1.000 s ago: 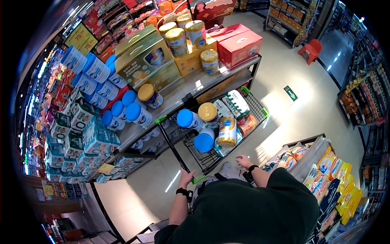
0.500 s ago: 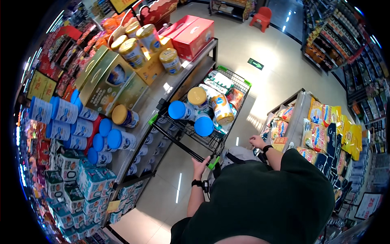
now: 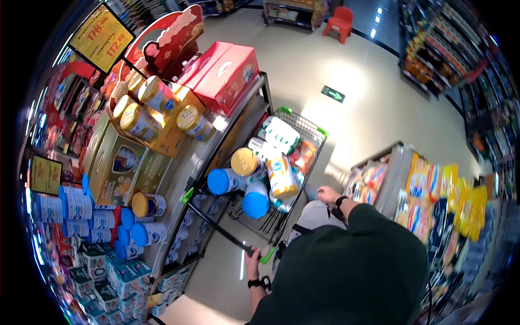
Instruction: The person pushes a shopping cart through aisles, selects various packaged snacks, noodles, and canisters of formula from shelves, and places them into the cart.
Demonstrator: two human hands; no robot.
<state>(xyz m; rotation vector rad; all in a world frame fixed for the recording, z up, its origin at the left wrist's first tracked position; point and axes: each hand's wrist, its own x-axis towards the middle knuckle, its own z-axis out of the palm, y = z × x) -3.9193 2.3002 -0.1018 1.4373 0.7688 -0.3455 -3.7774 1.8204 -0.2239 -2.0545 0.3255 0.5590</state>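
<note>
A wire shopping cart with green corner pieces [image 3: 323,131] stands in front of me beside the left display. My left hand [image 3: 252,262] is wrapped around the right end of the black cart handle [image 3: 221,227]. My right hand [image 3: 328,194] hangs by the cart's right side, fingers loosely curled, with nothing visible in it. In the basket are a blue-lidded can [image 3: 226,182], another blue-lidded can [image 3: 255,200], a gold-lidded can [image 3: 245,162], a yellow-and-white can lying tilted [image 3: 282,177], a white-and-green pack [image 3: 281,134] and a reddish-orange pack [image 3: 305,155].
Along the left runs a shelf with gold cans [image 3: 195,123], blue-lidded cans [image 3: 149,233] and a red gift box [image 3: 223,76]. Bagged goods [image 3: 420,181] fill a low stand on the right. A red plastic chair [image 3: 339,24] stands ahead, beyond a green floor arrow sign [image 3: 333,94].
Cart and left display now sit lower and farther left in view; a yellow sign shows more fully at upper left. My left hand stays on the handle, and my right hand appears farther left.
</note>
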